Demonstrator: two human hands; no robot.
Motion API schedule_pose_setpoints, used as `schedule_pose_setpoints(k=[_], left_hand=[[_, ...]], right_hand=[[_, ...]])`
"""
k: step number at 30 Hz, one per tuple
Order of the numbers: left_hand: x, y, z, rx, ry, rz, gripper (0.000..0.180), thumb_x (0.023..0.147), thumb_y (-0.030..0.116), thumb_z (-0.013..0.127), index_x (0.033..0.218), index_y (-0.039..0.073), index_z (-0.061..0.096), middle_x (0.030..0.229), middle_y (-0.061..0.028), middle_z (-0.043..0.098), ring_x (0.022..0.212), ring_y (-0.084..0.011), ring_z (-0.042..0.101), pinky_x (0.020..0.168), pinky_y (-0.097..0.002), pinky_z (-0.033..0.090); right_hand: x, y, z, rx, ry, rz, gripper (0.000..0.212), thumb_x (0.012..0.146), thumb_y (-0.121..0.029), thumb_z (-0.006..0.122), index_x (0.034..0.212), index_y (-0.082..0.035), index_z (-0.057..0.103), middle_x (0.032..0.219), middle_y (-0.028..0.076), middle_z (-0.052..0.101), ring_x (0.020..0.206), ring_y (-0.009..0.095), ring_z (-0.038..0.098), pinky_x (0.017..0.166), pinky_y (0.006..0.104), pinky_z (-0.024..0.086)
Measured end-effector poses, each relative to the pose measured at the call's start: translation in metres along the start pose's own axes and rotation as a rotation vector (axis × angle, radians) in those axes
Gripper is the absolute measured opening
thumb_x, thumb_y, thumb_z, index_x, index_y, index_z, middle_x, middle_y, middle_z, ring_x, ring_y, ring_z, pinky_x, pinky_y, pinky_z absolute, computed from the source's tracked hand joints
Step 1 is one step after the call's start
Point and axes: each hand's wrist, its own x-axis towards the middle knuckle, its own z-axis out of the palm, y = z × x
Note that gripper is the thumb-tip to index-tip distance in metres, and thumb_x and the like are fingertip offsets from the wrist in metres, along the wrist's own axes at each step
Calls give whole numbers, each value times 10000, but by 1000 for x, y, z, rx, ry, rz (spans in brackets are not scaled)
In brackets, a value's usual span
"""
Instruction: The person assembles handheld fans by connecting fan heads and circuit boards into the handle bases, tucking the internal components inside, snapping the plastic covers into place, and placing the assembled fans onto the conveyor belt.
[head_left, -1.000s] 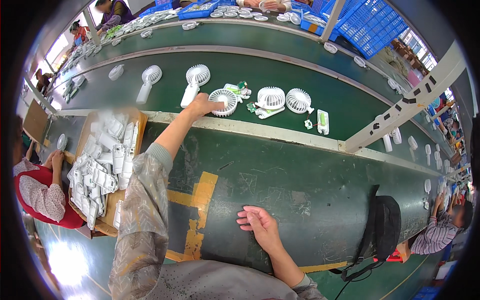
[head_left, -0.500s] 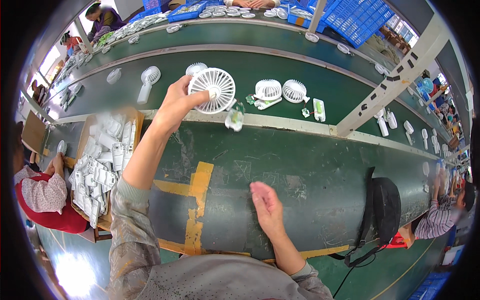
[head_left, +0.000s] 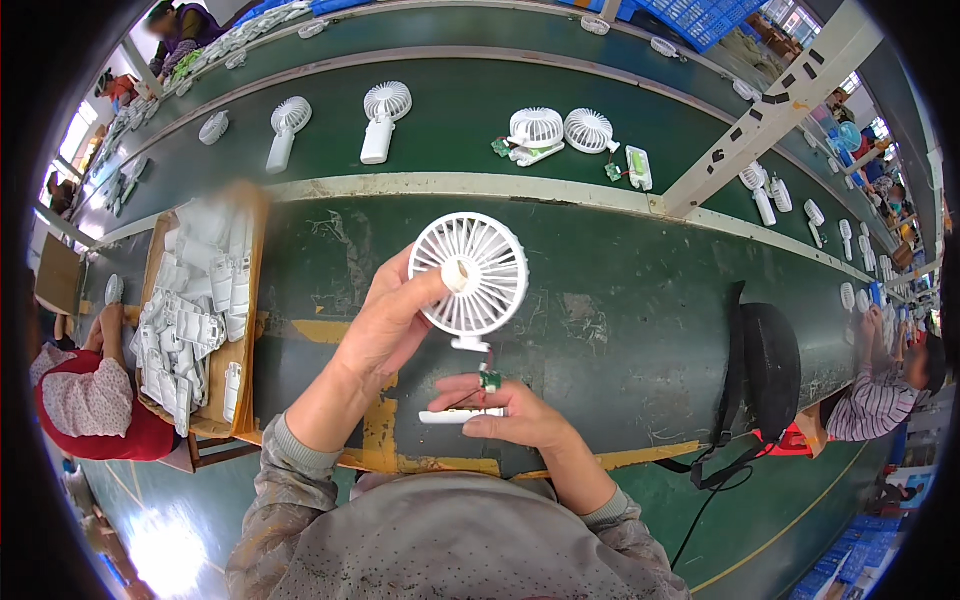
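Left hand (head_left: 388, 318) grips a fan head (head_left: 495, 295), right hand (head_left: 527, 418) a handle shell (head_left: 445, 416), between a parts box (head_left: 245, 350) and black bag (head_left: 770, 370).

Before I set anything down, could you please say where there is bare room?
Bench between your right hand and the black bag; beyond the pale rail, from the two opened fans left to the next whole fan. Crowded: the left carton of white casings.
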Motion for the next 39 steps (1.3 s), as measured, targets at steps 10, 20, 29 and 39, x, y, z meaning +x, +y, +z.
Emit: schedule_pose_setpoints(k=[10, 20, 29, 39], left_hand=[[-13, -22, -18, -316, 208, -10, 498, 858, 291, 567, 1271, 62, 407, 1207, -124, 527, 1072, -259, 551, 898, -494, 468], [-30, -43, -7, -321, 39, -154, 595, 844, 392, 573, 1258, -2, 407, 1197, -139, 530, 1068, -246, 551, 909, -401, 471], [-40, -57, 4, 70, 119, -11, 475, 841, 233, 625, 1184, -30, 429, 1055, -85, 562, 951, -123, 541, 847, -280, 443], [-27, -70, 6, 126, 357, 44, 468, 840, 318, 632, 1123, -15, 463, 1013, -71, 561, 876, -98, 528, 764, -248, 450]], right_hand=[[-8, 36, 1, 929, 269, -21, 583, 850, -317, 608, 1293, -8, 388, 965, 44, 535, 759, 129, 552, 837, 363, 478], [-4, 21, -1, 702, 455, 71, 394, 946, -369, 406, 1095, -18, 506, 987, 113, 590, 812, 200, 619, 801, 403, 520], [-6, 21, -6, 470, 433, 192, 233, 892, -138, 534, 1078, 2, 531, 851, 93, 615, 696, 161, 619, 587, 302, 540], [-6, 23, 11, 414, 387, 40, 257, 901, -173, 549, 1094, -8, 503, 899, 108, 621, 791, 174, 634, 713, 284, 540]])
